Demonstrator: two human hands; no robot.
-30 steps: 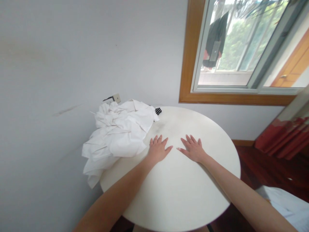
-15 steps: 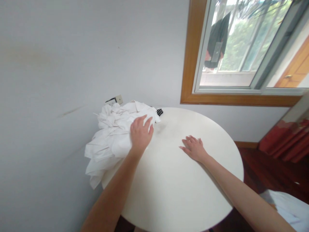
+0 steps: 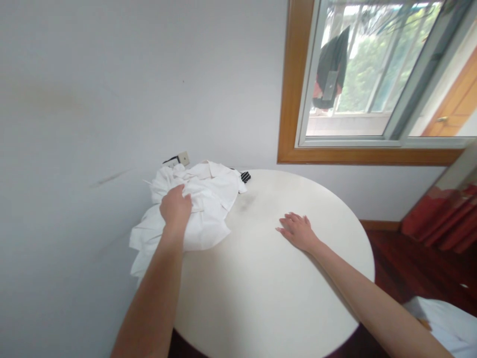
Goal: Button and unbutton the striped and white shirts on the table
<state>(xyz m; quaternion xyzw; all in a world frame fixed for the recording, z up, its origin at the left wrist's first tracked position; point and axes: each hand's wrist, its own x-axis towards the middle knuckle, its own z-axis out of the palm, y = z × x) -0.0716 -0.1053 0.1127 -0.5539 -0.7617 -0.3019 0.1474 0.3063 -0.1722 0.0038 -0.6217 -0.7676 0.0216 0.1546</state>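
Observation:
A crumpled white shirt [image 3: 208, 199] lies heaped on the far left part of a round white table [image 3: 268, 293], spilling over its left edge. My left hand [image 3: 175, 208] rests on top of the heap with its fingers curled down into the cloth, gripping it. My right hand [image 3: 297, 230] lies flat on the tabletop to the right, fingers spread, holding nothing.
A small black-and-white striped item [image 3: 245, 176] peeks out behind the shirt. A wall socket [image 3: 178, 159] sits on the grey wall behind. A wood-framed window [image 3: 357, 99] is at the right, red fabric [image 3: 443, 219] and a wooden floor beyond the table.
My left hand left the bare tabletop, moved left and away onto the shirt heap, and closed on the cloth. My right hand stayed flat in place.

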